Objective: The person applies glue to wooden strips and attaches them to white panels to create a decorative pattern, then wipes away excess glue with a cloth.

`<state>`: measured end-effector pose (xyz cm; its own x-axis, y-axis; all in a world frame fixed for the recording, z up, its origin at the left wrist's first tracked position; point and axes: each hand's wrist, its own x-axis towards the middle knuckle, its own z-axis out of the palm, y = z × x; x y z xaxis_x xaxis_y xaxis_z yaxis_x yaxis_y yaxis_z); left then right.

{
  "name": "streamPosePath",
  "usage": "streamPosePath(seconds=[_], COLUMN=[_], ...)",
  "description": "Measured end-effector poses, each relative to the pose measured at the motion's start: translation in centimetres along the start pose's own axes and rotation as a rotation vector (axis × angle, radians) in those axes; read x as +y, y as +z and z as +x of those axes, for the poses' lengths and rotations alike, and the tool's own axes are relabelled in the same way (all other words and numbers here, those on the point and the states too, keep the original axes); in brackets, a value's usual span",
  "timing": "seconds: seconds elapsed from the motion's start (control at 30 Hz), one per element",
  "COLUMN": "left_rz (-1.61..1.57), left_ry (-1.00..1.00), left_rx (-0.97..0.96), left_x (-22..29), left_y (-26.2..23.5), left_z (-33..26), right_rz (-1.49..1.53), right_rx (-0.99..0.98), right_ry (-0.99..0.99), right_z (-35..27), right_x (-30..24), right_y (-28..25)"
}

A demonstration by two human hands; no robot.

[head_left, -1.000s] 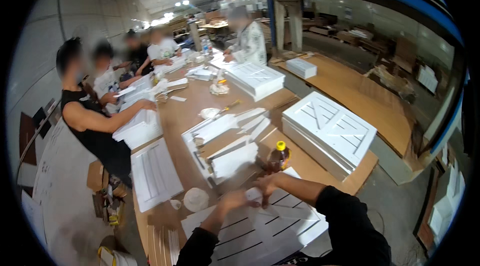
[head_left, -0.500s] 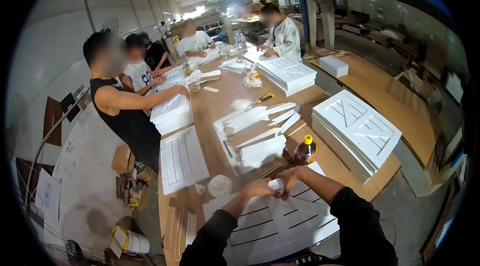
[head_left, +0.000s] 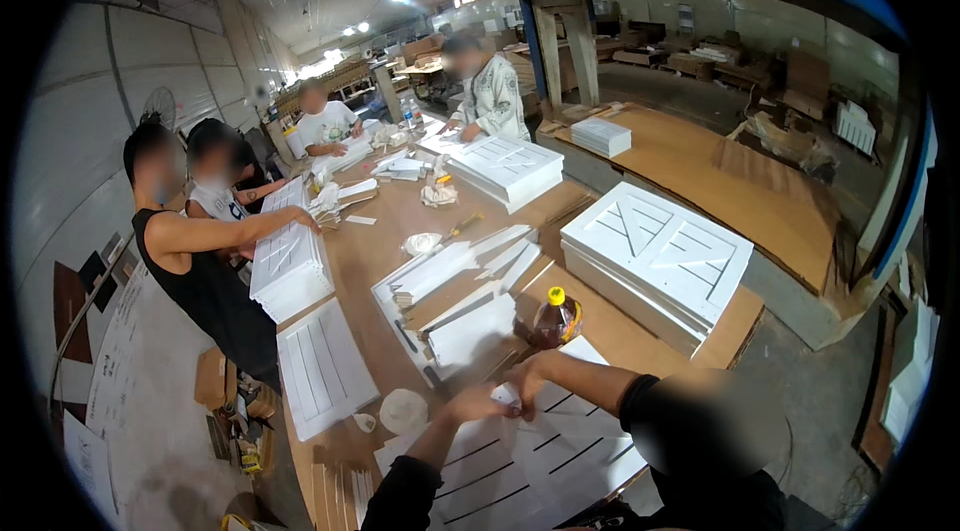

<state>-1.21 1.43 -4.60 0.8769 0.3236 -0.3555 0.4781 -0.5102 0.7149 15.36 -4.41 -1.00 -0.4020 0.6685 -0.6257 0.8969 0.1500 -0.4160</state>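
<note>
Over the near edge of the table, my left hand (head_left: 474,404) and my right hand (head_left: 529,381) meet with fingers closed on a small white piece (head_left: 505,394). Its kind is too small to make out. Beneath them lies a white slatted panel (head_left: 565,446) with dark grooves, partly covered by my forearms. Just beyond my right hand stands a dark bottle with a yellow cap (head_left: 556,319). To the left of my left hand is a round white lump (head_left: 403,412). White strips (head_left: 475,331) lie stacked ahead of my hands.
A tall stack of white panels (head_left: 655,241) stands on the right. Another panel (head_left: 325,366) lies at the left edge, near a panel stack (head_left: 290,266) that a person in black touches. More people work farther along the table. A yellow-handled knife (head_left: 466,223) lies mid-table.
The whole view has swung to the right, so the table and people sit farther left. My hands stay together on the small white piece over the panel.
</note>
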Motion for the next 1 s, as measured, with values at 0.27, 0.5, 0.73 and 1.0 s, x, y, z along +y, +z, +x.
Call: streamPosePath(seconds=[0.27, 0.5, 0.73, 1.0], left_rz=[0.062, -0.023, 0.083, 0.117], left_ry=[-0.083, -0.069, -0.096, -0.158], left_rx=[-0.008, 0.008, 0.058, 0.055], left_x=[5.7, -1.1, 0.2, 1.6], left_y=[-1.6, 0.5, 0.2, -0.3], left_z=[-2.5, -0.1, 0.2, -1.1], right_rz=[0.047, 0.015, -0.033, 0.005], right_rx=[0.045, -0.068, 0.097, 0.011], right_ry=[0.014, 0.034, 0.073, 0.153], right_z=[-2.4, -0.3, -1.2, -0.4], right_x=[-1.5, -1.1, 0.0, -0.2], right_y=[-0.6, -0.8, 0.0, -0.2])
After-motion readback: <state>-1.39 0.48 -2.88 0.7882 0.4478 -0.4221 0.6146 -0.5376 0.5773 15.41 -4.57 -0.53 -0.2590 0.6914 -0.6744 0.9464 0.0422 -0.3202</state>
